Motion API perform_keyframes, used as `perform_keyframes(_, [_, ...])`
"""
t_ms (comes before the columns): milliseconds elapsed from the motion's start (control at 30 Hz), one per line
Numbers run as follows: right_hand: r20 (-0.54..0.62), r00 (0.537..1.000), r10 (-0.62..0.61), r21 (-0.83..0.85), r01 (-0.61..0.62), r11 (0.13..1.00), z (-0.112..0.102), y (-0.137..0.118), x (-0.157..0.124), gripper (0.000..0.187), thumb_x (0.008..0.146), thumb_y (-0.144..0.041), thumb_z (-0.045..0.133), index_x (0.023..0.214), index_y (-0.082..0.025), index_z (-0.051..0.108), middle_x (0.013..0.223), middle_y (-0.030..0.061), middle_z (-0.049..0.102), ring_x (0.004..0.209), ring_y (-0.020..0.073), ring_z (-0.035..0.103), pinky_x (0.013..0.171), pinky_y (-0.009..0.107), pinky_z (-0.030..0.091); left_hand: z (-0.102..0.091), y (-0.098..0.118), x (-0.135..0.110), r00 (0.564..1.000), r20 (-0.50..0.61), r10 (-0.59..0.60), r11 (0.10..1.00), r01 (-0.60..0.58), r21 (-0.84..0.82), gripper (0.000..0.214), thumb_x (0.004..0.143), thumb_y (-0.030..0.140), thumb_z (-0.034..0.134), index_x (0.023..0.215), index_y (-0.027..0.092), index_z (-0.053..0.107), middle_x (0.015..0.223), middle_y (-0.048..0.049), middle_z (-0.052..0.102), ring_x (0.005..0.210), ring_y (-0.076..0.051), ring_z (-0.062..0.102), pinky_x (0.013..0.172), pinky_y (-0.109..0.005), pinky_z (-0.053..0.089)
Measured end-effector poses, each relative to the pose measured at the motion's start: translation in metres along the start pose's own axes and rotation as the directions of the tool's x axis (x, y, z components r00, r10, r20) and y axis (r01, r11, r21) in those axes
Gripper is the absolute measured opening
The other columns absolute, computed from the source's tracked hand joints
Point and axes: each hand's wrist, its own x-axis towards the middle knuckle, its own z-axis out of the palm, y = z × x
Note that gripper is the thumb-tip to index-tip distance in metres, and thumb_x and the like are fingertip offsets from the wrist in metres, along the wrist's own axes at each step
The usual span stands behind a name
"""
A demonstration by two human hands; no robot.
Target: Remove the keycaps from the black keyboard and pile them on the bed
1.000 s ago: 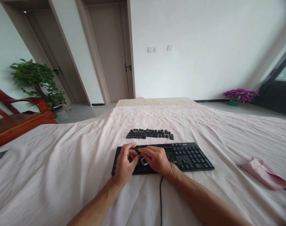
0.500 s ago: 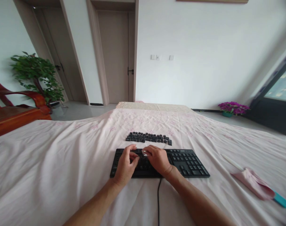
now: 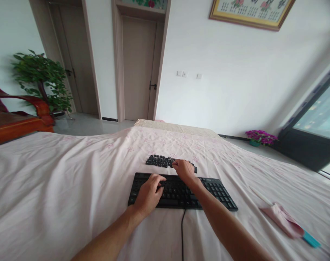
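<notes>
A black keyboard (image 3: 220, 195) lies on the pink-white cloth, and parts of its left and middle key area look dark and bare of keycaps. My left hand (image 3: 151, 192) rests over its left part, holding nothing I can see, thumb and index finger apart. Beyond the keyboard are several rows of loose black keycaps (image 3: 157, 161). Over the right part of these rows is my right hand (image 3: 184, 170), fingertips pinched together on a shiny wire keycap puller, now mostly hidden by the fingers. Some keycaps are covered by this hand.
A black cable (image 3: 182, 232) runs from the keyboard toward me. To the right lies a pink cloth pouch (image 3: 284, 221) with a teal end and a pale stick. The flowered cloth (image 3: 105, 174) is wrinkled. A wooden chair (image 3: 23, 112) and a plant (image 3: 41, 79) stand at the far left.
My right hand has moved forward from the keyboard to the loose keycaps. My left hand stays over the keyboard's left part. The head view has tilted up a little.
</notes>
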Motion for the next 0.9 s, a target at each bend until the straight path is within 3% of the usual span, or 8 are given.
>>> perform_keyframes(500, [0.047,0.999,0.003,-0.054,0.000,0.999,0.017,-0.004,0.017,0.021,0.084,-0.033,0.053,0.092,-0.028,0.072,0.090,0.0051,0.071,0.090,0.0220,0.064,0.068,0.026,0.038,-0.004,0.001,0.000,0.999,0.030,0.010,1.000,-0.011,0.009,0.035,0.073,0.001,0.050,0.099,0.023,0.060,0.102,-0.0025,0.060,0.085,-0.015,0.060,0.082,-0.029,0.050])
perform_keyframes(900, [0.032,0.999,0.000,-0.019,0.001,1.000,0.016,-0.004,0.014,0.024,0.086,-0.034,0.052,0.093,-0.026,0.073,0.093,0.0069,0.072,0.090,0.0220,0.065,0.069,0.026,0.040,-0.004,0.002,0.001,0.999,0.031,0.013,1.000,-0.013,-0.008,0.035,0.072,0.000,0.050,0.097,0.023,0.059,0.101,-0.0025,0.060,0.084,-0.015,0.059,0.081,-0.030,0.050])
